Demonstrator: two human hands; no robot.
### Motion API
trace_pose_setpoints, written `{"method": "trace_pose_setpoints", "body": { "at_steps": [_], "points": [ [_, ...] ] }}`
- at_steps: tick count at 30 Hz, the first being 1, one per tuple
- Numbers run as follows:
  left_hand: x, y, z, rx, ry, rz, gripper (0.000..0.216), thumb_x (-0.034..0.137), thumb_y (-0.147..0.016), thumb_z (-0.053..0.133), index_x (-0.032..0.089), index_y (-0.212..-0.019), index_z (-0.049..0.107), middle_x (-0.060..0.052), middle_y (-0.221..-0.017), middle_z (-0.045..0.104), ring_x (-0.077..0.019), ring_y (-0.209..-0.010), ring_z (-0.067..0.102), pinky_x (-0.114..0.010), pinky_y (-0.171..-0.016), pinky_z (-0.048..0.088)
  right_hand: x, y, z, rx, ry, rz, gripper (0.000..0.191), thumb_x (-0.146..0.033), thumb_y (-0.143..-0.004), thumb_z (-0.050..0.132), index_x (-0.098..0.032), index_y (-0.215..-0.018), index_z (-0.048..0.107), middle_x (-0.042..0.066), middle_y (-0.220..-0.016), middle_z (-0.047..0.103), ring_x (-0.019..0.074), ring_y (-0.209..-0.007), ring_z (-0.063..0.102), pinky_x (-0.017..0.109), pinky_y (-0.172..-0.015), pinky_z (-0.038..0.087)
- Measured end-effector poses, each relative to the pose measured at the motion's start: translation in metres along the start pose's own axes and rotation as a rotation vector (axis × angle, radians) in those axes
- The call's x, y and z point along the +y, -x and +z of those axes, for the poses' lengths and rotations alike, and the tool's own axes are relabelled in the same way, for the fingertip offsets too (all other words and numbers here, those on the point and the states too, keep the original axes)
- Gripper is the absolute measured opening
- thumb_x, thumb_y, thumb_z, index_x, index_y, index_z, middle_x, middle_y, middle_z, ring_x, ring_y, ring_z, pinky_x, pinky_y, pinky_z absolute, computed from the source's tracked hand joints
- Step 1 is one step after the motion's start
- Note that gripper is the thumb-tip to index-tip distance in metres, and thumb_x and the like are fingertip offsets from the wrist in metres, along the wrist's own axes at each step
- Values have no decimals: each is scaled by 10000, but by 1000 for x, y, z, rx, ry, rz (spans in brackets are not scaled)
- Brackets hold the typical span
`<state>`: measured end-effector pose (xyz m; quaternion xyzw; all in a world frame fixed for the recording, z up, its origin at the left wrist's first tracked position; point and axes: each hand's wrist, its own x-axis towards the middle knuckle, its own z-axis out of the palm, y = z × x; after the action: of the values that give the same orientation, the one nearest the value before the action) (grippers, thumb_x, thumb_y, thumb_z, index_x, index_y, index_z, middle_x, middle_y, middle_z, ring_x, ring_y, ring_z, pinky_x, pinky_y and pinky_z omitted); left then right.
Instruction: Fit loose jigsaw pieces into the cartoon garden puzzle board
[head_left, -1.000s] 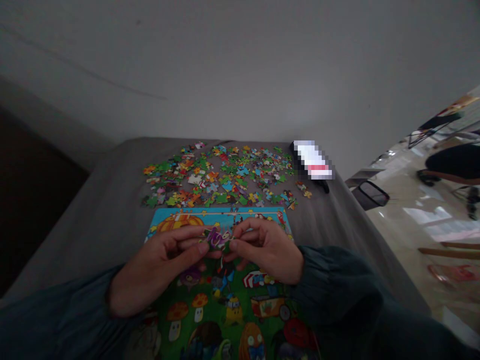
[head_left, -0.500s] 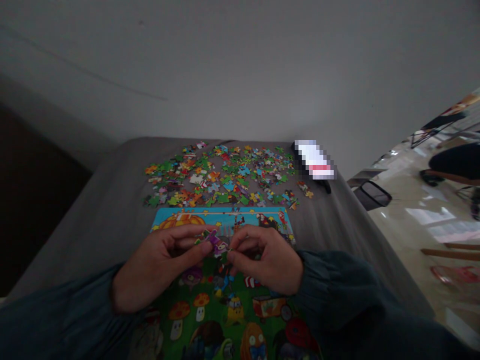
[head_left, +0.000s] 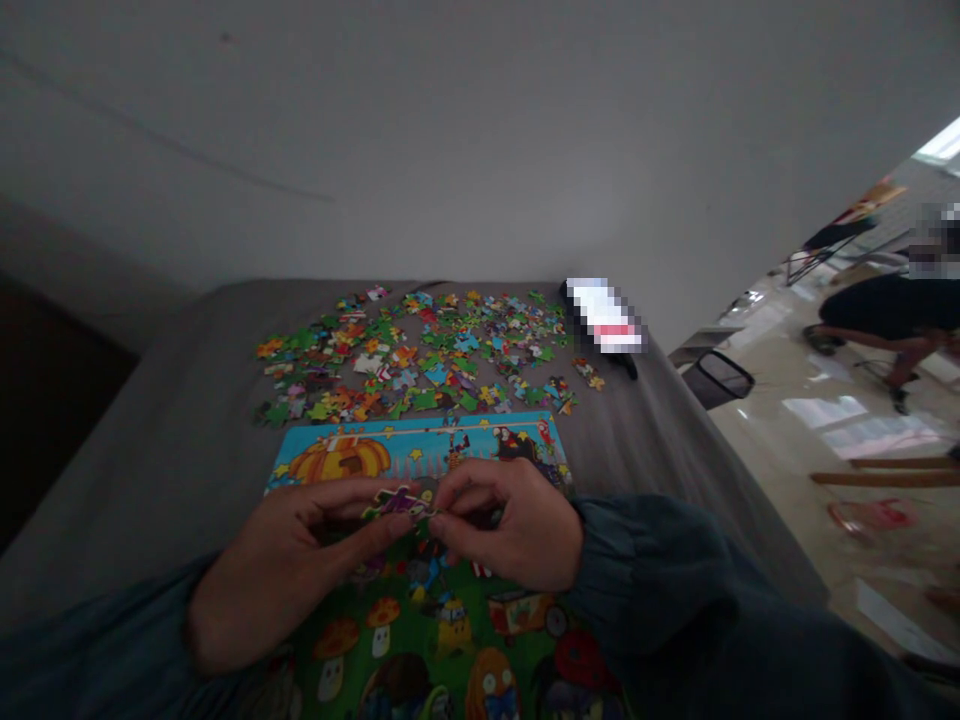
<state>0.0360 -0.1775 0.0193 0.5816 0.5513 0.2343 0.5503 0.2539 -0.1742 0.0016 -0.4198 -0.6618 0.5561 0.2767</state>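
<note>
Across the whole lower view stretches a table (head_left: 187, 420) under a grey cloth, matte and smooth, its far edge against a plain pale wall (head_left: 480, 130). On the cloth, close to us, lies the puzzle board (head_left: 420, 445), a flat rectangle printed in glossy cartoon colours: a sky-blue band at the top with an orange pumpkin shape, green ground below with mushroom figures and round-eyed characters. We can read no writing on it. Beyond the board, a wide scatter of loose pieces (head_left: 420, 360) covers the cloth, small knobbed cardboard shapes in green, blue, orange and red, lying flat and mostly apart from one another. At the far right corner of the table sits a dark object with a blurred white and pink face (head_left: 604, 318); whatever is printed on it cannot be read.

Our dark sleeves (head_left: 675, 580), soft and gathered at the cuffs, come in from both lower corners. Our left hand (head_left: 292, 560) and right hand (head_left: 510, 525) meet above the middle of the board, fingers curled inward. Both pinch the same small cluster of joined pieces (head_left: 401, 500), purple and green with an irregular lobed outline, held between thumb and fingertips just over the board's surface. Whether it touches the board we cannot tell.

To the right, on a shiny pale floor, another person's legs and dark clothing (head_left: 885, 305) show by a chair.
</note>
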Motion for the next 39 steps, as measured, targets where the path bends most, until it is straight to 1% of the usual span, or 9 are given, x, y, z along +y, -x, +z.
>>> {"method": "trace_pose_setpoints", "body": {
  "at_steps": [6, 9, 13, 18, 21, 24, 29, 33, 39],
  "points": [
    [3, -1, 1, 52, 5, -50, 378, 586, -707, 767, 232, -833, 795, -22, -767, 799, -192, -645, 723, -216, -546, 565, -1, -9, -25, -21, 238, -160, 178, -369, -933, 622, -204, -921, 688, 13, -771, 747, 139, -663, 680, 265, -648, 524],
    [4, -3, -2, 71, 19, -77, 415, 606, -677, 772, 220, -829, 779, -28, -785, 799, -200, -655, 726, -224, -539, 568, 10, -21, -74, 214, 651, -282, 201, -315, -961, 590, -185, -1038, 722, 95, -1057, 755, 217, -988, 679, 385, -904, 519],
    [4, -5, -7, 85, 58, -94, 464, 598, -658, 794, 209, -905, 742, -14, -733, 774, -182, -620, 698, -219, -516, 548, 38, -31, -133, 292, 1064, -84, 309, -262, -903, 664, -179, -1195, 723, 154, -1280, 679, 331, -1213, 561, 539, -1029, 433],
    [-5, -7, -9, 86, 102, -34, 515, 561, -681, 815, 218, -1038, 672, -6, -796, 766, -177, -676, 697, -226, -566, 553, 51, -34, -152, 242, 1059, -58, 194, -238, -882, 687, -218, -1062, 756, 114, -1194, 713, 305, -1151, 586, 519, -988, 439],
    [-9, -6, -9, 37, 128, -8, 464, 547, -730, 793, 225, -1030, 645, 9, -754, 735, -157, -651, 674, -214, -564, 533, 38, -32, -145, 292, 861, -67, 71, -220, -847, 716, -179, -902, 733, 88, -947, 729, 238, -911, 644, 436, -870, 497],
    [-7, -5, -7, -20, 152, 7, 404, 526, -748, 788, 222, -968, 639, 28, -689, 691, -140, -608, 644, -201, -538, 507, 17, -27, -115, 288, 369, -78, 148, -314, -854, 729, -174, -879, 687, 31, -791, 692, 157, -685, 623, 336, -691, 524],
    [-3, -2, 0, -133, 189, -1, 322, 472, -770, 791, 209, -909, 670, 29, -666, 672, -109, -568, 589, -182, -523, 472, -5, -11, -35, -21, -328, 23, 309, -386, -762, 835, -197, -882, 623, -35, -727, 644, 92, -589, 594, 241, -572, 527],
    [-4, -2, 3, -174, 171, 17, 230, 404, -768, 803, 201, -847, 730, 14, -740, 693, -107, -638, 591, -171, -569, 471, 0, -6, -4, -41, -416, 135, 395, -352, -679, 897, -187, -944, 654, -37, -745, 645, 82, -601, 590, 210, -548, 492],
    [-5, -1, 1, -178, 110, -24, 306, 507, -813, 749, 204, -852, 764, 6, -741, 671, -116, -640, 557, -183, -557, 454, 8, -8, -7, -4, -323, 91, 332, -375, -724, 860, -182, -917, 671, -32, -727, 637, 84, -609, 563, 231, -577, 452]
  ]
}}
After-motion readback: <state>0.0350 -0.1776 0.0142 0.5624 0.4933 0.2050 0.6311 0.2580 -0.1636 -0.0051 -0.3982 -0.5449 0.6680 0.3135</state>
